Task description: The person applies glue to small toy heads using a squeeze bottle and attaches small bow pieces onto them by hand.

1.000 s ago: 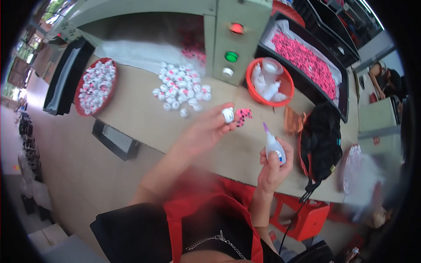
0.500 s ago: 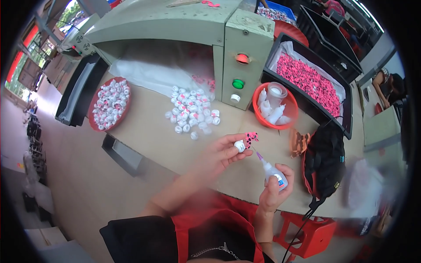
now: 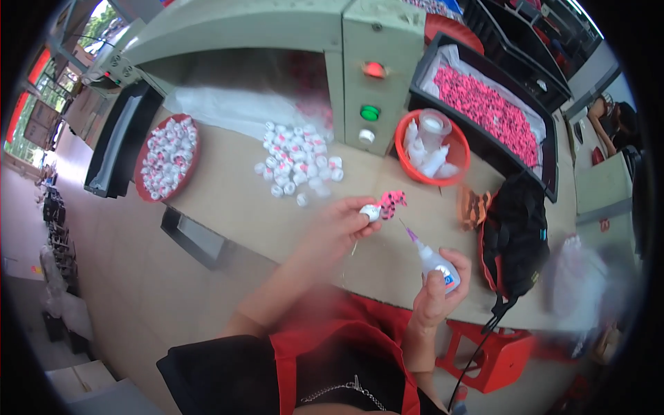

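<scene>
left hand [image 3: 339, 225] pinches a small white cap [image 3: 372, 212] with a pink spotted bow [image 3: 391, 203] at its fingertips, held up over the desk [image 3: 228, 200]. right hand [image 3: 439, 287] is wrapped around a small glue bottle [image 3: 434, 261], purple nozzle aimed up-left at the cap, tip near it but not touching.

looks like a glue step: bow to cap. judgement on doing it well:
- bring the nozzle to the joint, not the cap to the nozzle. steadier that way.
- one small drop. fingertips sit right at the cap, so overflow would hit skin.
- keep the bow pinched square on the cap while the glue takes, otherwise it'll sit crooked.
- light squeeze on the bottle; the whole hand is clenched on it, easy to overdose.

around them: loose pile of white caps [image 3: 297, 166] further out on the desk, red dish of finished-looking pieces [image 3: 168, 155] to the left, orange bowl [image 3: 432, 149] with spare bottles, black tray of pink bows [image 3: 484, 104] on the right, black bag [image 3: 515, 235] beside the right hand. can't tell if glue is already on the cap, too small and blurred.
</scene>
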A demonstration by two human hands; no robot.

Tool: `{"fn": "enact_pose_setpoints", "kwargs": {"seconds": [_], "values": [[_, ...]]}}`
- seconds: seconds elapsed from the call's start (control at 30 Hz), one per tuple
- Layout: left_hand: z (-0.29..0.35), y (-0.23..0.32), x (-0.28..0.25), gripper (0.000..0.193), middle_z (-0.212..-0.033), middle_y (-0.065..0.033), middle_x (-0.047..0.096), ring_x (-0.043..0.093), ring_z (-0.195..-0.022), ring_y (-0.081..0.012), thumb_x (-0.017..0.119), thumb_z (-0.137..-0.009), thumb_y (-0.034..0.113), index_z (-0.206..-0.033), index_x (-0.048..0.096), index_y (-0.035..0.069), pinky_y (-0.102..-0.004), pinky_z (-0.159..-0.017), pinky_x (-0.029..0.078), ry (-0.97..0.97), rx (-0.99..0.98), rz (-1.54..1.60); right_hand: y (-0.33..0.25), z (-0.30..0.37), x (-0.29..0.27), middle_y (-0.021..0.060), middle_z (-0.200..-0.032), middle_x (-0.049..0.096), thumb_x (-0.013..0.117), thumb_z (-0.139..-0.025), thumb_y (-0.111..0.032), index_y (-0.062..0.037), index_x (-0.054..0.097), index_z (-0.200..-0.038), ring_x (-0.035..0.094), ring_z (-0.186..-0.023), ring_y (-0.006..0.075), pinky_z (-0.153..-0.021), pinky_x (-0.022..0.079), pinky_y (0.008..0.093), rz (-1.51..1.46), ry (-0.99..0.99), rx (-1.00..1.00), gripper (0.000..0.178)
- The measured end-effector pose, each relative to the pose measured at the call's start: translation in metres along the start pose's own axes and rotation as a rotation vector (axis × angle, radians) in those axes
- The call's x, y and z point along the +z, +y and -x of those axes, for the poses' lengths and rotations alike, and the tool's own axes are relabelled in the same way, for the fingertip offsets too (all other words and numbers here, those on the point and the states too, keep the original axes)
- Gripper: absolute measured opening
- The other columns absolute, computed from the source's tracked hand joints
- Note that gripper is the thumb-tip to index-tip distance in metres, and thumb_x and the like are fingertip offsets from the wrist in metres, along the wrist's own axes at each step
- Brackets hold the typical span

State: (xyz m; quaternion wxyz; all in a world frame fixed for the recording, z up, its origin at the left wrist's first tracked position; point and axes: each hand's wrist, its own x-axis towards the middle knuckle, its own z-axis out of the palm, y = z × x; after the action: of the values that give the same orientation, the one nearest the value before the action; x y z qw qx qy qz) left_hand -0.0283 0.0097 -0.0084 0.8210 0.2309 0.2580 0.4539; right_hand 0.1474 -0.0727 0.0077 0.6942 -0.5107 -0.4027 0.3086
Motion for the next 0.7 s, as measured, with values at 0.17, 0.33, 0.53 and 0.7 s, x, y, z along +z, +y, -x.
{"fn": "enact_pose_setpoints", "kwargs": {"seconds": [0.17, 0.33, 0.53, 0.7], "values": [[0.010, 0.001, 0.021, 0.036, -0.105, -0.0109, 0.058, 0.058, -0.094, -0.0164, 0.058, -0.078, -0.008, -0.114, 0.052, -0.004, -0.0295, -0.082, 0.048, 0.053, 0.324, -0.456, -0.020, 0.001, 0.009, 0.0087, -0.089, 0.055, 0.063, -0.069, -0.007, 0.0020, 0.054, -0.097, 0.053, -0.075, 0.0125, -0.067, 0.043, 0.0231, 0.136, -0.063, -0.091, 0.030], [0.008, -0.008, 0.025, 0.034, -0.105, -0.0120, 0.056, 0.059, -0.092, -0.0168, 0.063, -0.072, -0.010, -0.105, 0.056, -0.003, -0.0276, -0.078, 0.050, 0.120, 0.407, -0.581, -0.023, -0.006, 0.015, 0.0110, -0.070, 0.061, 0.061, -0.066, 0.004, 0.0030, 0.055, -0.092, 0.058, -0.055, 0.0169, -0.053, 0.046, 0.0240, 0.310, -0.223, -0.364, 0.026], [0.008, -0.015, 0.026, 0.030, -0.102, -0.0125, 0.056, 0.059, -0.091, -0.0186, 0.063, -0.072, -0.010, -0.101, 0.056, -0.004, -0.0289, -0.078, 0.050, 0.083, 0.589, -0.713, -0.021, -0.002, 0.015, 0.0097, -0.063, 0.057, 0.062, -0.063, 0.005, 0.0019, 0.057, -0.087, 0.054, -0.049, 0.0182, -0.046, 0.042, 0.0244, 0.328, -0.231, -0.384, 0.024], [0.008, -0.016, 0.022, 0.031, -0.103, -0.0126, 0.055, 0.058, -0.092, -0.0184, 0.063, -0.072, -0.010, -0.101, 0.056, -0.004, -0.0290, -0.079, 0.050, 0.076, 0.574, -0.719, -0.018, -0.004, 0.016, 0.0094, -0.062, 0.056, 0.063, -0.063, 0.005, 0.0011, 0.058, -0.086, 0.053, -0.048, 0.0184, -0.045, 0.041, 0.0246, 0.318, -0.213, -0.401, 0.024]]}}
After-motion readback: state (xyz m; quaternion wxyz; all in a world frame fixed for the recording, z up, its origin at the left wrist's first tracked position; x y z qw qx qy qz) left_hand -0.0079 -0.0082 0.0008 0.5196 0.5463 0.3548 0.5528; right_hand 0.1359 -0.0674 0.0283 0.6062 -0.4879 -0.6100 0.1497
